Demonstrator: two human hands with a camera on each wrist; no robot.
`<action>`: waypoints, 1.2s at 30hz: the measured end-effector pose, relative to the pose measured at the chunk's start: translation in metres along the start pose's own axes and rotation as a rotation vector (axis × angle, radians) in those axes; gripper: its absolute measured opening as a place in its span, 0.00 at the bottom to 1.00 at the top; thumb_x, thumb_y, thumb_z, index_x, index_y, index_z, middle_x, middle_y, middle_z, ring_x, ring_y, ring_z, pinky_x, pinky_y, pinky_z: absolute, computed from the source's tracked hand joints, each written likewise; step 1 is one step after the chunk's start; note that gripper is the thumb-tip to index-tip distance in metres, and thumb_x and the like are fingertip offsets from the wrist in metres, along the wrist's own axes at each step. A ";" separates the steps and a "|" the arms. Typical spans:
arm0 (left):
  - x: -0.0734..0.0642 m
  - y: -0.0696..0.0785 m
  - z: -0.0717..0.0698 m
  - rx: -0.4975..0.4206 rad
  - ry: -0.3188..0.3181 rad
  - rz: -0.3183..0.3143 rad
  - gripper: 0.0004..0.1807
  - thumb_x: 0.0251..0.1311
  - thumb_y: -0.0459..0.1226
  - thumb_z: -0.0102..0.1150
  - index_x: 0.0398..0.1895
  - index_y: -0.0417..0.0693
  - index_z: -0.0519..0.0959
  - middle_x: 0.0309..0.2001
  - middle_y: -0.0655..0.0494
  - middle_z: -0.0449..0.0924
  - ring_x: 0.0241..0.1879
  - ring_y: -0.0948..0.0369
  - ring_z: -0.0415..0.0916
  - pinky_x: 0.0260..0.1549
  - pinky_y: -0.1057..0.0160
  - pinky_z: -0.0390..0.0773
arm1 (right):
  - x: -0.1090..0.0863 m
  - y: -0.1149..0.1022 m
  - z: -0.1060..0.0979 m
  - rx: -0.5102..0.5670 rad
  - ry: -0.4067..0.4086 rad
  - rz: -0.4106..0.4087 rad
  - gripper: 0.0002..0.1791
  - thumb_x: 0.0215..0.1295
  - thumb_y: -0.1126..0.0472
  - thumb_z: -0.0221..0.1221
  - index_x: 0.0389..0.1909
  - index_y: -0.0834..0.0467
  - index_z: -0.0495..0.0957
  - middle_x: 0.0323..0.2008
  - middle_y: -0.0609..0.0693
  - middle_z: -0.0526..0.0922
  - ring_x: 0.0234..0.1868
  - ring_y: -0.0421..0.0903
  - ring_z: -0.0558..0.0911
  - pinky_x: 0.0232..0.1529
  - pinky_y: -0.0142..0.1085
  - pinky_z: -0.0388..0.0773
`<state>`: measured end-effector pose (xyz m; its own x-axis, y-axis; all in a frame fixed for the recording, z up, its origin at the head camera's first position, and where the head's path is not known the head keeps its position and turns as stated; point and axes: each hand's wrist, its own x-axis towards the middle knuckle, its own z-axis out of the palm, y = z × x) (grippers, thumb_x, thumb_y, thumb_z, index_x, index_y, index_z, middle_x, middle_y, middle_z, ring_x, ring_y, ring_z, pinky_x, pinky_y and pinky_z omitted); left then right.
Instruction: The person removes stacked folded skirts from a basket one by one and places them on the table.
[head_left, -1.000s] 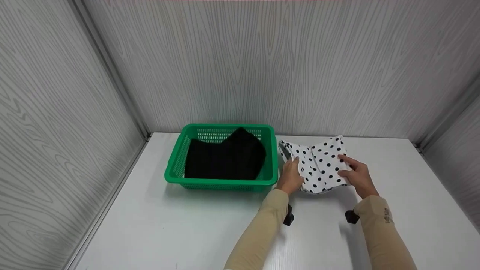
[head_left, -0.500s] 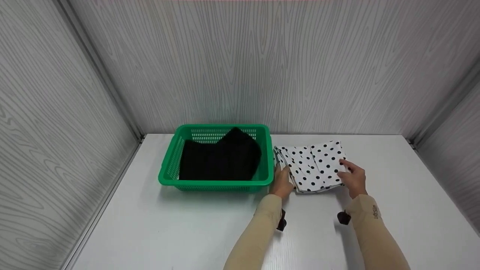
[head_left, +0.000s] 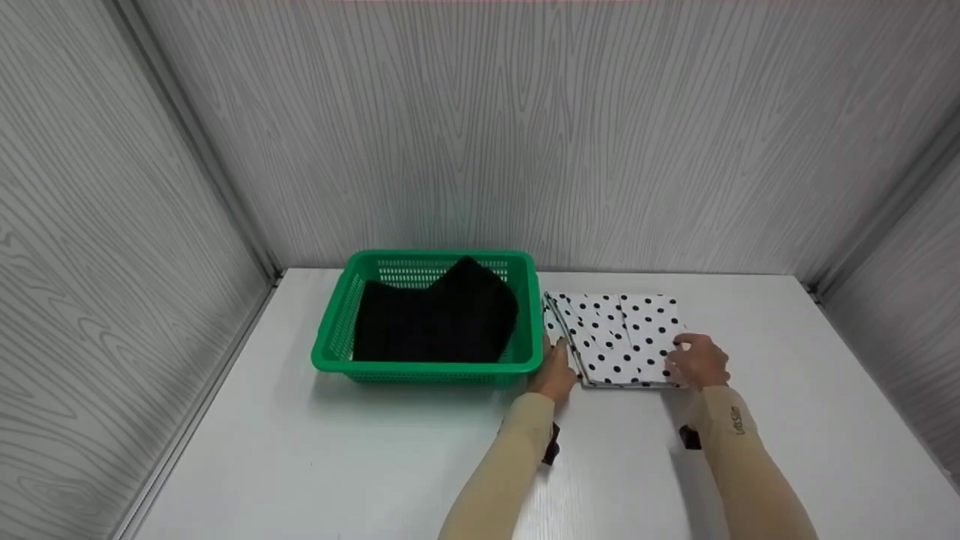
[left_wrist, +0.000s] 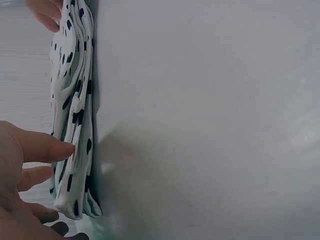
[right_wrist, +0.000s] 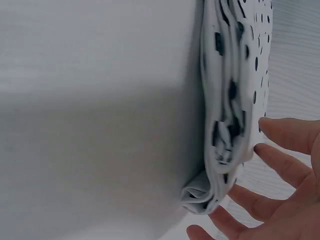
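A folded white cloth with black dots (head_left: 619,337) lies flat on the table, right of the green basket. Its several stacked layers show edge-on in both wrist views. My left hand (head_left: 555,375) is at the cloth's left end, between it and the basket; a fingertip (left_wrist: 62,150) touches the folded layers while the other fingers stay loosely extended. At the opposite end, my right hand (head_left: 701,361) has its fingers (right_wrist: 285,162) spread, tips right at the cloth's corner. Neither hand pinches it.
The green plastic basket (head_left: 442,367) has perforated walls and stands just left of the cloth. Black fabric (head_left: 435,322) lies inside it. Behind the white table (head_left: 360,465) rises a grey wood-grain panel (head_left: 480,135), with more panels at both sides.
The cloth has come down from a lifted, bowed shape to lying flat and squared. My left hand has shifted left toward the basket, and the right hand has loosened from the cloth's edge.
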<state>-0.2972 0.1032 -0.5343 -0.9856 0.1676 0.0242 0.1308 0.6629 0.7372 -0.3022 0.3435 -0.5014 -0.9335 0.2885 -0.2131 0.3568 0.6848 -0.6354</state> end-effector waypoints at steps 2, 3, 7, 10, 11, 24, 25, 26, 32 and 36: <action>-0.002 0.005 -0.003 0.097 -0.014 0.039 0.24 0.63 0.26 0.58 0.64 0.35 0.76 0.73 0.35 0.60 0.74 0.45 0.55 0.70 0.54 0.58 | -0.003 -0.006 -0.003 -0.045 0.022 -0.011 0.28 0.69 0.65 0.53 0.68 0.71 0.68 0.66 0.73 0.68 0.59 0.68 0.70 0.58 0.62 0.66; -0.003 0.008 -0.005 0.138 -0.028 0.065 0.22 0.64 0.27 0.58 0.62 0.36 0.78 0.73 0.36 0.61 0.74 0.46 0.56 0.70 0.54 0.59 | -0.004 -0.010 -0.005 -0.048 0.032 -0.025 0.27 0.69 0.65 0.53 0.67 0.72 0.68 0.66 0.73 0.68 0.58 0.67 0.71 0.57 0.61 0.67; -0.007 0.026 -0.019 0.244 -0.091 0.218 0.16 0.67 0.30 0.60 0.56 0.42 0.84 0.60 0.48 0.79 0.61 0.56 0.75 0.58 0.62 0.74 | -0.007 -0.024 -0.009 -0.034 0.041 -0.085 0.27 0.71 0.65 0.52 0.68 0.73 0.67 0.67 0.74 0.67 0.59 0.65 0.73 0.57 0.55 0.72; -0.011 0.038 -0.032 0.264 -0.146 0.333 0.15 0.69 0.31 0.59 0.57 0.44 0.84 0.55 0.54 0.84 0.55 0.62 0.80 0.51 0.67 0.77 | -0.009 -0.036 -0.012 -0.011 0.029 -0.105 0.27 0.73 0.65 0.53 0.69 0.72 0.67 0.68 0.72 0.67 0.66 0.67 0.69 0.63 0.56 0.68; -0.013 0.041 -0.036 0.279 -0.145 0.372 0.15 0.70 0.32 0.59 0.56 0.44 0.85 0.55 0.55 0.84 0.55 0.63 0.80 0.50 0.67 0.78 | -0.009 -0.039 -0.013 -0.006 0.029 -0.110 0.27 0.73 0.64 0.54 0.69 0.72 0.67 0.68 0.72 0.67 0.67 0.67 0.67 0.65 0.57 0.67; -0.019 0.019 -0.097 0.365 0.227 0.491 0.12 0.68 0.37 0.64 0.51 0.43 0.86 0.50 0.50 0.86 0.47 0.54 0.82 0.43 0.59 0.82 | -0.021 -0.073 -0.017 0.082 0.074 -0.311 0.25 0.72 0.65 0.56 0.66 0.73 0.71 0.64 0.71 0.73 0.63 0.66 0.76 0.61 0.55 0.73; -0.020 0.017 -0.101 0.363 0.242 0.481 0.13 0.68 0.38 0.64 0.51 0.43 0.86 0.50 0.50 0.86 0.47 0.53 0.82 0.43 0.58 0.82 | -0.022 -0.075 -0.016 0.086 0.079 -0.329 0.24 0.72 0.65 0.56 0.65 0.73 0.71 0.64 0.71 0.73 0.62 0.66 0.76 0.61 0.55 0.73; -0.020 0.014 -0.106 0.361 0.253 0.471 0.13 0.68 0.39 0.64 0.52 0.43 0.86 0.50 0.50 0.86 0.47 0.53 0.82 0.43 0.57 0.82 | -0.023 -0.077 -0.016 0.091 0.085 -0.349 0.24 0.72 0.65 0.56 0.65 0.73 0.72 0.63 0.71 0.74 0.62 0.66 0.76 0.60 0.55 0.73; -0.024 -0.005 -0.133 0.330 0.301 0.394 0.16 0.69 0.40 0.63 0.54 0.40 0.84 0.53 0.46 0.84 0.51 0.49 0.80 0.48 0.50 0.80 | -0.028 -0.091 -0.007 0.128 0.112 -0.447 0.22 0.71 0.66 0.57 0.62 0.73 0.74 0.59 0.71 0.77 0.58 0.65 0.79 0.56 0.55 0.77; -0.028 -0.024 -0.148 0.302 0.342 0.351 0.16 0.68 0.39 0.64 0.54 0.38 0.84 0.53 0.43 0.83 0.51 0.46 0.79 0.49 0.47 0.80 | -0.031 -0.103 0.004 0.175 0.091 -0.490 0.22 0.70 0.66 0.58 0.61 0.73 0.75 0.59 0.70 0.78 0.58 0.64 0.80 0.55 0.54 0.77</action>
<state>-0.2885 -0.0251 -0.4528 -0.8495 0.2028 0.4870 0.4320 0.7973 0.4215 -0.3101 0.2609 -0.4321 -0.9794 0.0253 0.2003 -0.1392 0.6340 -0.7607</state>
